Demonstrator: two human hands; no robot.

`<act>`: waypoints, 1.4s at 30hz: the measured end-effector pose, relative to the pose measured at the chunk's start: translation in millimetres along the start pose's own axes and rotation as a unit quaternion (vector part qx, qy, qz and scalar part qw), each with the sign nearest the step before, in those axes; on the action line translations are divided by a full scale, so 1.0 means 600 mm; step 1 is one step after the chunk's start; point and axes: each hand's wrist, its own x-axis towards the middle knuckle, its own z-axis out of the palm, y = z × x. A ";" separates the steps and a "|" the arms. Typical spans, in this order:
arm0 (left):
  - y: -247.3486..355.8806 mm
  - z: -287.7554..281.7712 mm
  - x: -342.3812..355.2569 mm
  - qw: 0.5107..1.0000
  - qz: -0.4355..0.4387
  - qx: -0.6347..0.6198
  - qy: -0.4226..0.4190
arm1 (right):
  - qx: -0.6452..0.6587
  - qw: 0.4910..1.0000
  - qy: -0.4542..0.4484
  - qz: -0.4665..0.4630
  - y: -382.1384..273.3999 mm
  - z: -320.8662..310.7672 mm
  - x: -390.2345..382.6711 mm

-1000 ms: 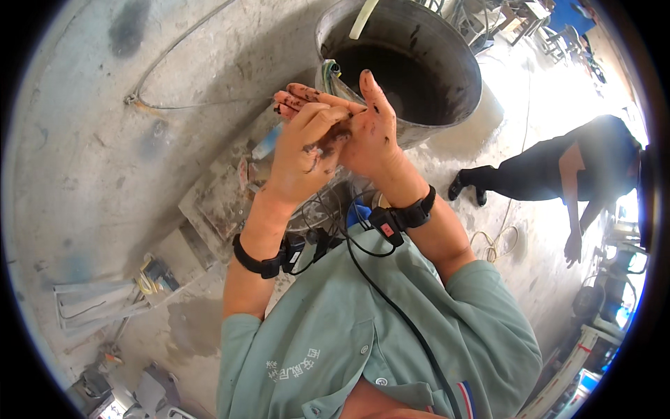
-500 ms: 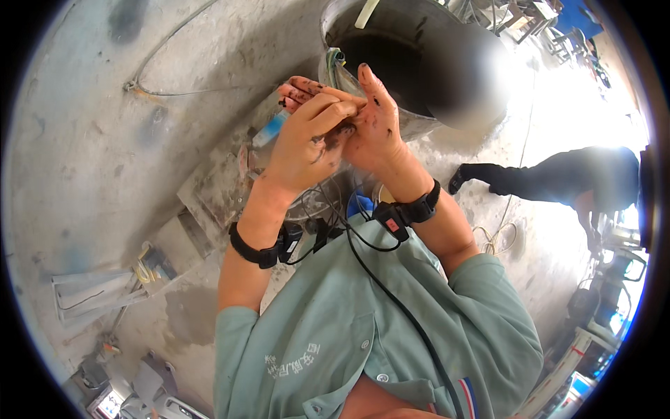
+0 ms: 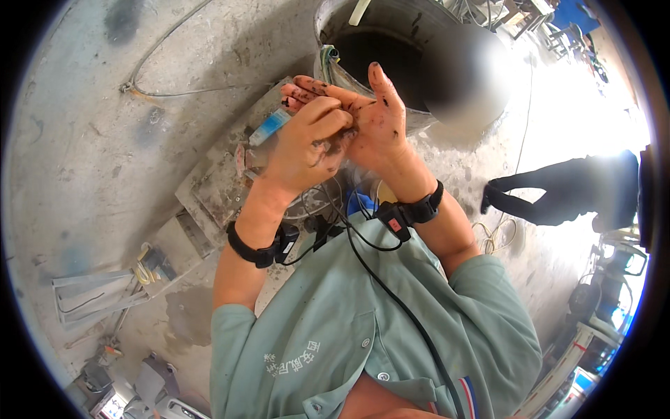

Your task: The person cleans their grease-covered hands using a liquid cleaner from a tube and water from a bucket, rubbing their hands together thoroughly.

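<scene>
My left hand (image 3: pixel 305 150) is closed, its curled fingers pressed to the palm of my right hand. Whatever its fingertips may hold is hidden. Palm up, my right hand (image 3: pixel 382 126) lies open, thumb raised and fingers stretched to the left behind the left hand. Black smears mark both hands, thickest where they meet. Left of them, a blue-and-white tube or packet (image 3: pixel 269 127) lies on a worn, dirty ledge (image 3: pixel 209 171). Just beyond my hands stands a large round metal vat (image 3: pixel 319 31) with a dark inside.
Black cables (image 3: pixel 349 230) run from my wrist straps down my shirt. To the right, a person in dark trousers (image 3: pixel 558 185) is on the floor area. A metal frame (image 3: pixel 94 297) is at the lower left, and a coiled cord (image 3: pixel 497 236) lies right of my arm.
My left fingers have shifted slightly on the right palm, and the right thumb stands a little more upright. The other person's legs have moved right and spread apart.
</scene>
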 end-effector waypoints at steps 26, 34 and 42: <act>0.029 -0.002 0.001 0.997 0.018 0.041 0.068 | -0.024 0.999 -0.026 0.006 -0.012 0.012 0.000; -0.022 -0.024 0.026 0.851 -0.242 -0.441 0.150 | 0.054 0.997 -0.049 0.023 -0.061 -0.016 0.016; -0.040 0.015 0.116 0.575 -0.290 -0.751 0.147 | 0.000 1.000 0.004 -0.019 -0.199 -0.092 0.052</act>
